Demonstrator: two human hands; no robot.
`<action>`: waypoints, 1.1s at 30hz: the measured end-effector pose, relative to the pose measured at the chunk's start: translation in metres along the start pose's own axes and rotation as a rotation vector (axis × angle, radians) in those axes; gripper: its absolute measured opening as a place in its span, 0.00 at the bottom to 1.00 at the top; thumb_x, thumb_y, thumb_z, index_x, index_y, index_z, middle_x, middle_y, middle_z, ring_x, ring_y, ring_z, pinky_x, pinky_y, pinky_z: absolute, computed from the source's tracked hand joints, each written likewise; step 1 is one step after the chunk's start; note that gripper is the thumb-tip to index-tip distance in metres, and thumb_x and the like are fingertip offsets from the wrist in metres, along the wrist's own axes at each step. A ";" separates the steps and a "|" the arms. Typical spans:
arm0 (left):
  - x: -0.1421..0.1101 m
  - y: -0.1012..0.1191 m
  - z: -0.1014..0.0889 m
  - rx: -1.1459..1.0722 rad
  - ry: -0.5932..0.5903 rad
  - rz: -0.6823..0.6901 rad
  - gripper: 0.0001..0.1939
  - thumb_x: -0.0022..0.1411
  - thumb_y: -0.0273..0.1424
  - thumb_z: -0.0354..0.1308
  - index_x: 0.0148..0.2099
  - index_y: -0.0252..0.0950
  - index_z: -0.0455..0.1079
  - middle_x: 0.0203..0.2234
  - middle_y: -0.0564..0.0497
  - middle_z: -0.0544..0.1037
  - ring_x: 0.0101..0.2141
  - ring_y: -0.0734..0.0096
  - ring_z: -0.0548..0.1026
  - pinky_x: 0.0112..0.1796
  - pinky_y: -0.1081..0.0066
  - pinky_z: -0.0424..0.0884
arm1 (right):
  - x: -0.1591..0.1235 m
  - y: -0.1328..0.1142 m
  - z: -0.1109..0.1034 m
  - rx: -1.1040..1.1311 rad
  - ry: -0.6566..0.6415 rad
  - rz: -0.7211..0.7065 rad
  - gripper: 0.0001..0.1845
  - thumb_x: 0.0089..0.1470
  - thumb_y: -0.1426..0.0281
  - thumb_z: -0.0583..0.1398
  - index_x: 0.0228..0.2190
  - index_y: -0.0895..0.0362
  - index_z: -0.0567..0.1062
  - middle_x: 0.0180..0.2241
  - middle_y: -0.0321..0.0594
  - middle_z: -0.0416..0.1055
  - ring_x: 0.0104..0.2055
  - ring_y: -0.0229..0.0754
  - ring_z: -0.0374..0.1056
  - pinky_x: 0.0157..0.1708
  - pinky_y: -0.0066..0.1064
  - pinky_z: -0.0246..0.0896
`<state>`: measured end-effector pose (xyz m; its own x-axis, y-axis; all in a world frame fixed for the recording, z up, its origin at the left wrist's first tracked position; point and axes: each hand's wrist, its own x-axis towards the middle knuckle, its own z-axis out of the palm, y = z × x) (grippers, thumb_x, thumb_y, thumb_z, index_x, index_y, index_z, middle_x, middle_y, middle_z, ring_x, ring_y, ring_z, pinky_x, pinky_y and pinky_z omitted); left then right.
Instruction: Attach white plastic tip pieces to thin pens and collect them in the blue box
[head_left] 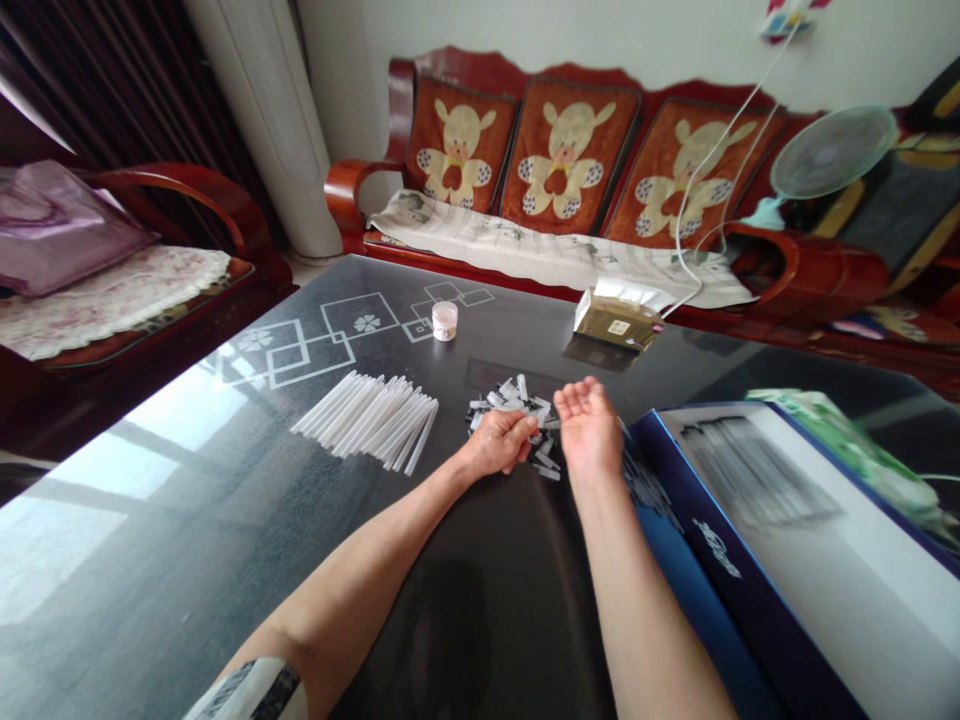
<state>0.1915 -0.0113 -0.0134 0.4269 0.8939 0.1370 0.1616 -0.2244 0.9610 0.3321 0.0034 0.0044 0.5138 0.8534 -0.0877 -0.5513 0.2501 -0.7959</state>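
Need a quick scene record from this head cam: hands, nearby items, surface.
left hand: resting on the pile, palm down; grip unclear
right hand: open, palm up, beside the pile
pile: small white and black pieces, loose
white tubes: laid side by side, left of the pile
blue box: open, right of the right hand
jar: small, white-lidded, beyond the pile
tissue pack: far side of the table
table: dark glass top
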 end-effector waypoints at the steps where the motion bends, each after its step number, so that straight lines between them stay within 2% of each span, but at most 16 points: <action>1: 0.000 -0.002 -0.002 -0.044 0.018 -0.023 0.23 0.68 0.45 0.43 0.35 0.34 0.70 0.14 0.58 0.68 0.10 0.82 0.60 0.14 0.79 0.57 | 0.009 -0.008 -0.003 0.000 0.012 -0.046 0.11 0.49 0.61 0.64 0.32 0.54 0.73 0.26 0.30 0.74 0.31 0.34 0.73 0.40 0.32 0.70; 2: 0.000 -0.003 -0.004 -0.046 0.072 -0.021 0.22 0.68 0.45 0.43 0.36 0.34 0.69 0.15 0.58 0.68 0.10 0.82 0.60 0.15 0.79 0.57 | 0.016 -0.016 -0.006 -0.044 0.003 -0.075 0.12 0.49 0.60 0.64 0.33 0.54 0.74 0.27 0.31 0.75 0.33 0.35 0.74 0.40 0.32 0.70; 4: 0.000 -0.007 -0.008 0.070 0.258 0.045 0.20 0.68 0.44 0.45 0.37 0.35 0.70 0.17 0.57 0.70 0.14 0.82 0.64 0.19 0.79 0.61 | 0.026 -0.025 -0.013 -0.238 -0.044 -0.125 0.15 0.47 0.60 0.65 0.37 0.54 0.76 0.30 0.34 0.76 0.35 0.38 0.74 0.39 0.32 0.69; 7: -0.001 -0.012 -0.011 0.353 0.501 0.169 0.15 0.67 0.39 0.49 0.39 0.35 0.71 0.20 0.54 0.74 0.21 0.78 0.71 0.28 0.78 0.66 | 0.025 -0.021 -0.023 -0.702 -0.182 -0.271 0.15 0.46 0.61 0.65 0.36 0.55 0.79 0.33 0.38 0.78 0.36 0.40 0.72 0.40 0.33 0.67; 10: -0.001 -0.019 -0.015 0.497 0.590 0.229 0.13 0.66 0.37 0.50 0.41 0.34 0.72 0.24 0.50 0.77 0.25 0.75 0.74 0.31 0.77 0.67 | 0.019 -0.005 -0.027 -1.112 -0.353 -0.471 0.11 0.47 0.64 0.62 0.33 0.54 0.81 0.34 0.40 0.77 0.35 0.42 0.71 0.41 0.34 0.65; 13: 0.000 -0.024 -0.017 0.543 0.613 0.226 0.13 0.66 0.36 0.49 0.42 0.34 0.72 0.26 0.50 0.78 0.26 0.75 0.74 0.31 0.77 0.67 | 0.017 0.006 -0.027 -1.315 -0.469 -0.572 0.11 0.48 0.66 0.61 0.33 0.53 0.82 0.34 0.41 0.77 0.35 0.43 0.71 0.41 0.35 0.65; 15: 0.002 -0.026 -0.018 0.551 0.618 0.213 0.13 0.67 0.36 0.49 0.42 0.35 0.72 0.25 0.50 0.78 0.26 0.75 0.74 0.31 0.77 0.67 | 0.018 0.008 -0.027 -1.356 -0.511 -0.612 0.11 0.48 0.66 0.61 0.35 0.52 0.81 0.35 0.41 0.77 0.36 0.44 0.72 0.41 0.35 0.65; 17: 0.002 -0.027 -0.018 0.549 0.618 0.210 0.13 0.67 0.36 0.50 0.42 0.35 0.72 0.26 0.50 0.78 0.26 0.75 0.75 0.31 0.77 0.67 | 0.014 0.007 -0.029 -1.330 -0.491 -0.667 0.12 0.50 0.64 0.61 0.36 0.53 0.80 0.35 0.42 0.77 0.37 0.44 0.72 0.41 0.35 0.65; 20: 0.001 -0.025 -0.017 0.543 0.612 0.213 0.13 0.66 0.36 0.50 0.43 0.35 0.72 0.26 0.50 0.78 0.26 0.75 0.75 0.32 0.77 0.68 | -0.001 0.006 -0.036 -1.201 -0.333 -0.792 0.14 0.57 0.65 0.55 0.36 0.56 0.79 0.35 0.44 0.76 0.38 0.44 0.72 0.42 0.34 0.66; 22: -0.001 -0.023 -0.016 0.535 0.600 0.208 0.13 0.67 0.36 0.50 0.45 0.35 0.71 0.26 0.50 0.78 0.26 0.75 0.75 0.31 0.77 0.68 | -0.013 0.008 -0.043 -1.122 -0.272 -0.869 0.14 0.60 0.67 0.53 0.36 0.56 0.78 0.35 0.45 0.76 0.38 0.43 0.72 0.41 0.34 0.66; 25: -0.003 -0.020 -0.015 0.535 0.581 0.191 0.13 0.67 0.35 0.50 0.48 0.35 0.70 0.26 0.51 0.78 0.26 0.75 0.75 0.30 0.77 0.68 | -0.025 0.011 -0.050 -1.083 -0.302 -0.944 0.13 0.60 0.69 0.53 0.36 0.57 0.77 0.34 0.45 0.75 0.37 0.43 0.72 0.41 0.34 0.66; 30: 0.000 -0.011 -0.016 0.633 0.592 0.215 0.10 0.66 0.34 0.51 0.44 0.36 0.71 0.32 0.49 0.77 0.32 0.73 0.75 0.35 0.75 0.69 | -0.021 0.013 -0.048 -1.070 -0.311 -0.994 0.13 0.60 0.69 0.53 0.35 0.57 0.77 0.33 0.45 0.75 0.36 0.44 0.72 0.41 0.35 0.66; 33: 0.003 0.000 -0.028 0.760 0.632 0.114 0.10 0.66 0.34 0.52 0.41 0.37 0.73 0.31 0.49 0.75 0.34 0.71 0.74 0.36 0.74 0.69 | -0.019 0.013 -0.047 -1.069 -0.335 -1.000 0.12 0.59 0.69 0.53 0.34 0.56 0.77 0.32 0.44 0.75 0.36 0.43 0.72 0.41 0.35 0.66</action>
<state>0.1675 0.0023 -0.0060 -0.0417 0.8443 0.5343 0.7703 -0.3134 0.5553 0.3462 -0.0311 -0.0323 0.1265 0.6356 0.7616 0.7296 0.4605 -0.5056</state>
